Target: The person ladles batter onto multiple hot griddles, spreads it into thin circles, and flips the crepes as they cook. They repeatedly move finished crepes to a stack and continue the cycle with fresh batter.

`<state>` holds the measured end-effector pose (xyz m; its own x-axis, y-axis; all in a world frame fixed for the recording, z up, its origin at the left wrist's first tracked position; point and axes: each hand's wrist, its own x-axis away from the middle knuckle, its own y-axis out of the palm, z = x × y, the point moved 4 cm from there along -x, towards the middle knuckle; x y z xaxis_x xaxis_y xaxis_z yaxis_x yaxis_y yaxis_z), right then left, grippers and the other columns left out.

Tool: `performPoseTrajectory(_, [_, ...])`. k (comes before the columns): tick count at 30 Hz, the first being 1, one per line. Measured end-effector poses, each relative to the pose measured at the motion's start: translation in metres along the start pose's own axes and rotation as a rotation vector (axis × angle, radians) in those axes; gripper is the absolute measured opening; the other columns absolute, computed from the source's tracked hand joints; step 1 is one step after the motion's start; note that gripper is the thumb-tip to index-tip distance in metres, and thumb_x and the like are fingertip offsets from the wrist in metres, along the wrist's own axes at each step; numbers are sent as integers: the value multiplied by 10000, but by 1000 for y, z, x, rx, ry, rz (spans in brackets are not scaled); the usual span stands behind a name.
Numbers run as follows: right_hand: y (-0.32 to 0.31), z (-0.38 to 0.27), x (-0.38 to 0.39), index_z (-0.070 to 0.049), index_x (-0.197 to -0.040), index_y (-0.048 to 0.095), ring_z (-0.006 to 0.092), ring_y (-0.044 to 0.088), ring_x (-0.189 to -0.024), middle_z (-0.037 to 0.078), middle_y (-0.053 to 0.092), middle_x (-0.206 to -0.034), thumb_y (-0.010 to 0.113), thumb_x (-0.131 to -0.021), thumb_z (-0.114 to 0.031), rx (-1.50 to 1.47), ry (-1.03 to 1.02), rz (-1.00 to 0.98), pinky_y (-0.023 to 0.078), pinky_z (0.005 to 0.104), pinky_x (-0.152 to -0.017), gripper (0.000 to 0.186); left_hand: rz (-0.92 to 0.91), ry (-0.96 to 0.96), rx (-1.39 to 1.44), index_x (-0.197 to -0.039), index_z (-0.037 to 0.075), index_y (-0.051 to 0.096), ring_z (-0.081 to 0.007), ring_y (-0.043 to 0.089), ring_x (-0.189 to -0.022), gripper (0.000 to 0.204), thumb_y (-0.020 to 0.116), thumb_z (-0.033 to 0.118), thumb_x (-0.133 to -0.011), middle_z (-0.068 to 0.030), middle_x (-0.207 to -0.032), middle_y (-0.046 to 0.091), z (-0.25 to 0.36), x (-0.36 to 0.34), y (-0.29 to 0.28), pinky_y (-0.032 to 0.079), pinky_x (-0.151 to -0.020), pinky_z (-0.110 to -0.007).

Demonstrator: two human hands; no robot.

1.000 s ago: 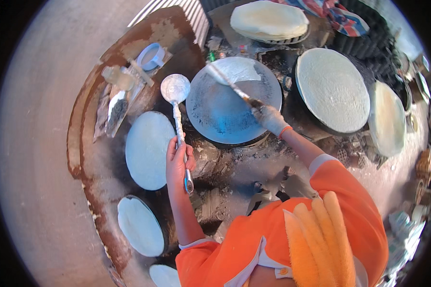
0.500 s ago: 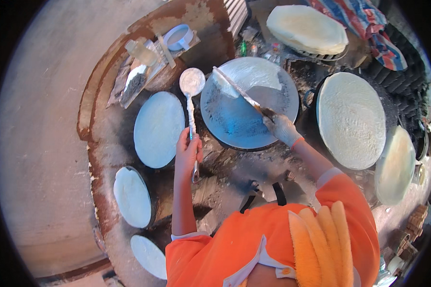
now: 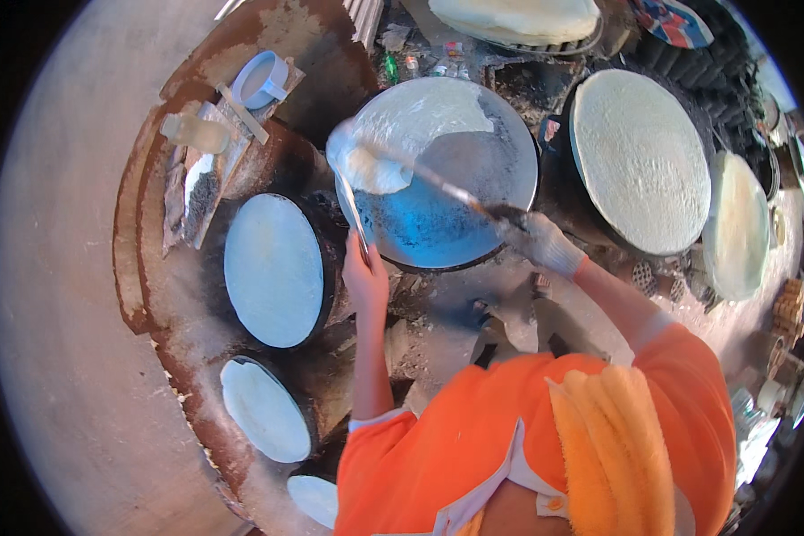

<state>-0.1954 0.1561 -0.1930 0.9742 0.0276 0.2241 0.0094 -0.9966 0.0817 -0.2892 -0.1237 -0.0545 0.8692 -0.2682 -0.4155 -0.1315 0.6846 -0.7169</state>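
While I watch from above the orange shoulder, the left hand (image 3: pixel 364 279) is wrapped tight around the handle of a ladle (image 3: pixel 353 192), its bowl tipped over the near-left rim of the dark round griddle (image 3: pixel 473 188). Across from it the right hand (image 3: pixel 538 241), pale with flour or a glove, I can't tell which, is closed on a long thin spatula (image 3: pixel 438 186) whose tip sits under the pale batter sheet (image 3: pixel 402 134). That sheet covers only the griddle's far-left part and looks thin; my worry is it tears if the spatula drags, or folds on itself. Beyond, another cooking flatbread (image 3: pixel 639 156) fills the next griddle and could scorch unattended.
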Motion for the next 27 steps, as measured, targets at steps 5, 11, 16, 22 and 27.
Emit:
performPoseTrajectory(5, [16,-72,-13,-56,-1211,507,100,537,-803,53,582,-936,478,-901,-118,233,-84,0,456,191,-708,318,-277,-260,-598,-1308,120,383,-335,566,-672,459,502,176,-868,-141,-888,527,-10,81,-39,466,-545,-416])
performPoseTrajectory(11, [42,-68,-8,-50,-1200,508,142,551,-806,93,586,-908,488,-904,-206,370,-211,-90,457,249,-722,336,-255,-299,-607,-1313,95,363,-325,568,-652,470,496,176,-870,-138,-819,500,20,140,-67,443,-497,-425])
performPoseTrajectory(16, [33,-110,93,-58,-1152,537,80,476,-564,9,510,-673,492,-895,-238,300,277,-190,398,199,-492,317,-141,-181,-155,-1252,41,443,-233,563,-626,421,529,35,-840,-118,-813,552,14,194,-94,456,-574,-287])
performPoseTrajectory(22, [77,-64,151,-115,-1194,467,26,318,-406,-50,412,-612,506,-895,-288,-585,461,-61,246,168,-344,348,-314,-572,794,-1227,32,407,-43,413,-480,340,463,92,-897,-20,-698,475,26,131,-176,307,-414,-160])
performPoseTrajectory(27, [259,-27,58,-119,-885,523,127,474,-541,22,500,-671,457,-899,-408,-574,432,208,392,281,-461,297,-156,-479,976,-1255,42,370,-45,323,-398,342,371,168,-937,-8,-660,418,-5,37,-171,260,-348,-188])
